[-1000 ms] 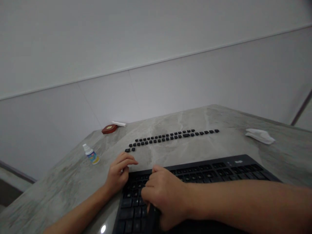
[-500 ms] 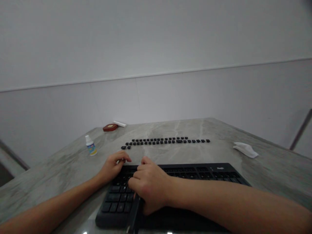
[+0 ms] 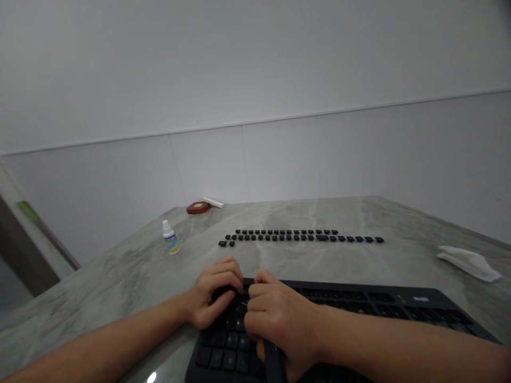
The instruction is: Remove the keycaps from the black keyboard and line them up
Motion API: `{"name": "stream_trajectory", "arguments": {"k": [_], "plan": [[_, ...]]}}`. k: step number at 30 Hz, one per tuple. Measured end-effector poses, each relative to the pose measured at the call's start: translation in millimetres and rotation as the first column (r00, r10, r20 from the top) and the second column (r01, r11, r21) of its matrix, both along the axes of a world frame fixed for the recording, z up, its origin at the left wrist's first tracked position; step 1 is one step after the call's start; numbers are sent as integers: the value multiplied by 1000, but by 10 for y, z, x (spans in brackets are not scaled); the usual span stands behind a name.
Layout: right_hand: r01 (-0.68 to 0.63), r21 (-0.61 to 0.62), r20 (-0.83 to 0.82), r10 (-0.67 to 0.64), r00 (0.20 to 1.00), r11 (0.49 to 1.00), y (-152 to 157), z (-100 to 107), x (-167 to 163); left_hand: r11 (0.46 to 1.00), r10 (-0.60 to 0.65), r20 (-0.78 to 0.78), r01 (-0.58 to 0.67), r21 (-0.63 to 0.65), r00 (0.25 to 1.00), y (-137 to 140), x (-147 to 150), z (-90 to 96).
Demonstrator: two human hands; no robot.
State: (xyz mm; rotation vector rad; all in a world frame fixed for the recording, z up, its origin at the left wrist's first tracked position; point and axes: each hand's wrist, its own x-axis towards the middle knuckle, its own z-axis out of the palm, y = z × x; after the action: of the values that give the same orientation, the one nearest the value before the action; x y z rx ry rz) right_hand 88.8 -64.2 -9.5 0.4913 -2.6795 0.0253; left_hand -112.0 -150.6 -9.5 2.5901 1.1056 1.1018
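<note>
A black keyboard lies in front of me, its right part showing rows without keycaps and its near left part still bearing several caps. My left hand bends over its far left corner, fingers curled and thumb resting on it. Close beside, my right hand is wrapped round a dark tool with a long black handle. The handle points toward me, and the tool's working end is hidden beneath the fist. Behind the keyboard, loose black keycaps stand in rows on the marbled grey table.
A small white spray bottle stands at the left. Farther back are a reddish-brown box and a thin white object near the wall. A folded white cloth or tissue lies at the right.
The view has shifted, so the table's things appear farther right. My left hand has moved from the keyboard's far edge onto its corner. My right hand keeps its grip on the tool.
</note>
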Motion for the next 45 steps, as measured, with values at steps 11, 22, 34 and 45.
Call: {"name": "stream_trajectory", "arguments": {"k": [11,22,34,45], "plan": [[-20,33,-25,21,999,999,1,-65,-54,981,-187,80,191,-39,979,58,34,-6],[-48,-101,-135,34,990,994,-27,-45,-18,985,-167,108,171,-25,980,89,36,-25],[8,-530,-178,-121,977,848,-57,86,7,988,-155,103,154,20,982,108,15,-56],[10,-326,-170,-69,983,945,-44,-3,-4,992,-124,13,123,20,992,18,18,-44]]}}
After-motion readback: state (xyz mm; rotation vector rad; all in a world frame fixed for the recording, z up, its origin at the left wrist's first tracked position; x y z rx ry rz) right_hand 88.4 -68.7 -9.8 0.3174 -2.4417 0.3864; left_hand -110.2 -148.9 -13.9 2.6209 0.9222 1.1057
